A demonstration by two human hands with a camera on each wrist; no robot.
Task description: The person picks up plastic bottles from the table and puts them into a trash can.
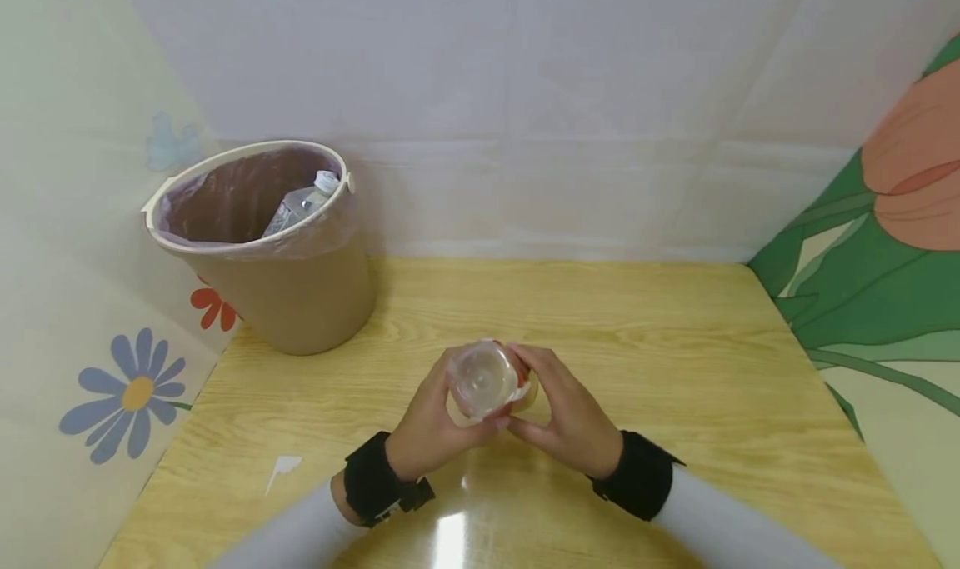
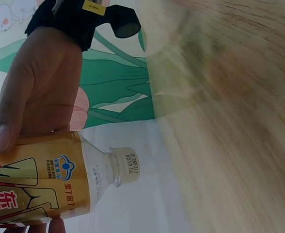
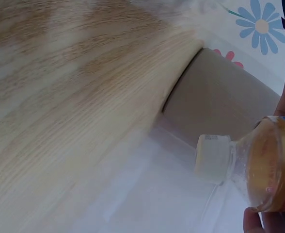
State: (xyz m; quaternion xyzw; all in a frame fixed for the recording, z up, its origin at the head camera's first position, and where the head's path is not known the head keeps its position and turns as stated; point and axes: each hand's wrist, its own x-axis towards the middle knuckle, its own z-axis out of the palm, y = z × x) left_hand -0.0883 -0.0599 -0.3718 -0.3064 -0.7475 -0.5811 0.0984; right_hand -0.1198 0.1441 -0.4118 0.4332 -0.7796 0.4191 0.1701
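A clear plastic bottle [image 1: 483, 379] with a yellow and red label [image 2: 36, 179] is held between both hands. Its base faces up toward the head camera, and its pale cap [image 2: 128, 164] points downward in the left wrist view. My left hand [image 1: 435, 419] grips one side, fingers and thumb around it. On the opposite side my right hand [image 1: 573, 411] pinches the bottle near the label. A white edge stands out from the label on that side in the head view. In the right wrist view the cap [image 3: 213, 159] is on the neck.
A brown bin [image 1: 300, 302] with a thin plastic liner stands at the back left; another clear bottle [image 1: 303, 202] lies inside it. One small white scrap [image 1: 285, 466] lies on the wooden table [image 1: 637, 319] at the left. White cloth [image 1: 450, 194] hangs behind.
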